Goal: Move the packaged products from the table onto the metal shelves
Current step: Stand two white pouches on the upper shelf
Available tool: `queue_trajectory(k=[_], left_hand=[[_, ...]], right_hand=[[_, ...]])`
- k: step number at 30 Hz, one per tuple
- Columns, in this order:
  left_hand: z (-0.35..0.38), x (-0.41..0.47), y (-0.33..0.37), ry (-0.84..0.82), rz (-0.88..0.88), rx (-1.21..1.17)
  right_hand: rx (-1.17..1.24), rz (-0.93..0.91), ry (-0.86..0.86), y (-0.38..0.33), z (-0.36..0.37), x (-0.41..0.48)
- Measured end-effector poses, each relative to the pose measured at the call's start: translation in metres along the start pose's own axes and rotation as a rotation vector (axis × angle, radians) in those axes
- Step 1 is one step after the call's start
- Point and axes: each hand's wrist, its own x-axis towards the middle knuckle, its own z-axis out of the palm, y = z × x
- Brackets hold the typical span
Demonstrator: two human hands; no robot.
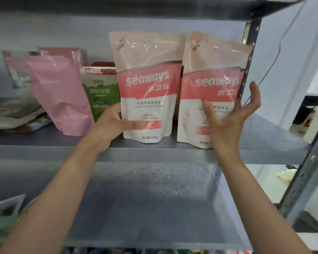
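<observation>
Gripping one pouch each, both hands were up at the metal shelf (154, 154). Left hand (112, 123) was closed on the lower left edge of the left seaways pouch (147, 85), thumb across its front, fingers hidden behind. Right hand (226, 123) held the right seaways pouch (211, 85) at its lower right: thumb on the front, palm partly open, fingers spread up past the right edge near the perforated post (246, 57). Both pouches stood upright on the shelf, side by side, a narrow gap between them, bases near the front lip. Left of them: green pouch (99, 96) just behind the left hand, then a pink pouch (61, 96), boxes (62, 54) further back. Lower shelf (145, 198) below the arms was blurred.
</observation>
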Motion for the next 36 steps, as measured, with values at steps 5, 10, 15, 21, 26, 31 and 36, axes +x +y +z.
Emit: queue_trajectory(k=[5, 10, 15, 21, 26, 31, 36], left_hand=[[-0.002, 0.003, -0.005, -0.007, -0.011, -0.037], [-0.009, 0.006, -0.008, -0.113, -0.056, -0.069], [-0.007, 0.008, -0.010, -0.142, -0.080, -0.029], [-0.010, 0.014, -0.015, -0.075, -0.098, -0.053], [-0.009, 0.015, -0.014, -0.086, -0.115, -0.059], [-0.008, 0.014, -0.013, -0.100, -0.114, -0.046], [-0.007, 0.014, -0.010, -0.098, -0.124, -0.036]], right_hand=[[0.030, 0.395, -0.385, 0.003, -0.039, 0.029], [0.077, 0.607, -0.885, 0.009, -0.059, 0.045], [-0.015, 0.604, -0.756, 0.007, -0.053, 0.046], [-0.116, 0.563, -0.597, 0.010, -0.048, 0.044], [-0.132, 0.578, -0.607, 0.010, -0.046, 0.043], [-0.130, 0.585, -0.609, 0.011, -0.046, 0.042], [-0.145, 0.592, -0.608, 0.012, -0.046, 0.044]])
